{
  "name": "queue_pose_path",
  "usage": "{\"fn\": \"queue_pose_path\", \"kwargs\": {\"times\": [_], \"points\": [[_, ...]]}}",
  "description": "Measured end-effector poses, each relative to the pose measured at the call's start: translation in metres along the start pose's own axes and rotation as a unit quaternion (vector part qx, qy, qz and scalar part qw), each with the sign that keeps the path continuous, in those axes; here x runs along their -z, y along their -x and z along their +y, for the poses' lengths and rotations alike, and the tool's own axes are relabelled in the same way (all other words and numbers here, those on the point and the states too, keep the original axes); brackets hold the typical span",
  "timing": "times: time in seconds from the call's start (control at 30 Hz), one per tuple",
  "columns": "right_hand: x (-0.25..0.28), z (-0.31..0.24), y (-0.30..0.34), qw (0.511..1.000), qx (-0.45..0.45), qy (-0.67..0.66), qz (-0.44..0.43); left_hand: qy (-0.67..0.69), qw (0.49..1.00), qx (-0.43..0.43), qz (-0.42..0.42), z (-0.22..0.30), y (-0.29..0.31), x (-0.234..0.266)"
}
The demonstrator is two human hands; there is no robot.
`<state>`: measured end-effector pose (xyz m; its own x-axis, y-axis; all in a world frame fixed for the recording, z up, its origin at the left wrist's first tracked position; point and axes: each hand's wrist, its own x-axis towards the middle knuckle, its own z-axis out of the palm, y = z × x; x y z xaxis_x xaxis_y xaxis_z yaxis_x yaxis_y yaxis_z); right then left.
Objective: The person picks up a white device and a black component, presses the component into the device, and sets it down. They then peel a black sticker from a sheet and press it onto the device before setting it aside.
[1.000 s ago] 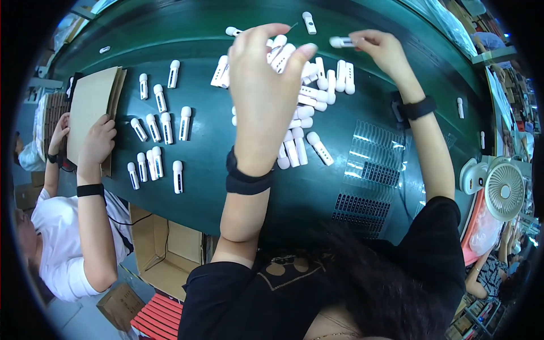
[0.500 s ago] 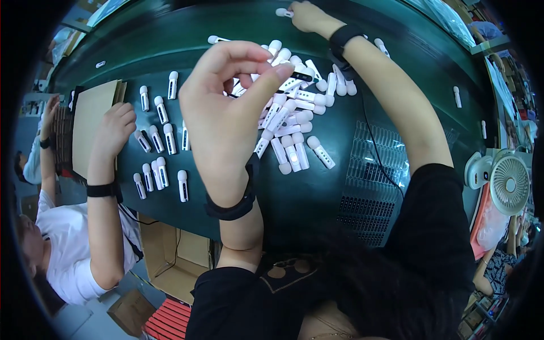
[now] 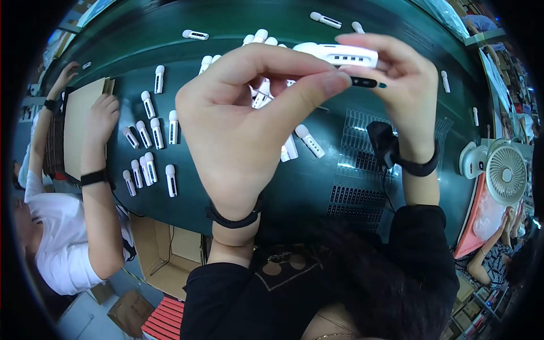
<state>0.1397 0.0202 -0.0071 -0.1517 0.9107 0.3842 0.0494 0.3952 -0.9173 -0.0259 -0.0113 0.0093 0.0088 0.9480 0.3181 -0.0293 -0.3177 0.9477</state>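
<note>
My left hand [image 3: 238,119] is closed in a pinch, thumb against forefinger, on a small black strip [image 3: 365,83] with pale markings. The strip's free end sticks out to the right, just below a white handheld microphone [image 3: 354,56]. That microphone lies sideways in my right hand [image 3: 412,93], its row of dark buttons facing me and its rounded head to the left. Behind my left hand is a pile of similar microphones [image 3: 260,36], largely hidden. One loose microphone [image 3: 310,141] lies right of the pile.
Microphones with black strips [image 3: 156,134] stand grouped on the left, near a co-worker's hand [image 3: 103,116] and a cardboard stack [image 3: 85,133]. Clear sheets [image 3: 357,204] with rows of black strips lie right of centre. A white fan [image 3: 505,173] stands at the right edge.
My right hand has come back from the far side of the table with a microphone and now meets my left hand. The left hand keeps its pinch on the black strip.
</note>
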Motion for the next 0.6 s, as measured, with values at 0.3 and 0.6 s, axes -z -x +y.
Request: {"fn": "queue_pose_path", "kwargs": {"times": [0.3,0.6], "points": [[0.0,-0.019,0.02,0.98,0.081,0.179,-0.03,0.04,0.998,0.04,-0.038,-0.002,0.0,-0.001],[-0.001,-0.018,0.016,0.977,0.109,0.178,-0.051,0.01,0.998,0.046,-0.046,-0.003,-0.003,0.003]]}}
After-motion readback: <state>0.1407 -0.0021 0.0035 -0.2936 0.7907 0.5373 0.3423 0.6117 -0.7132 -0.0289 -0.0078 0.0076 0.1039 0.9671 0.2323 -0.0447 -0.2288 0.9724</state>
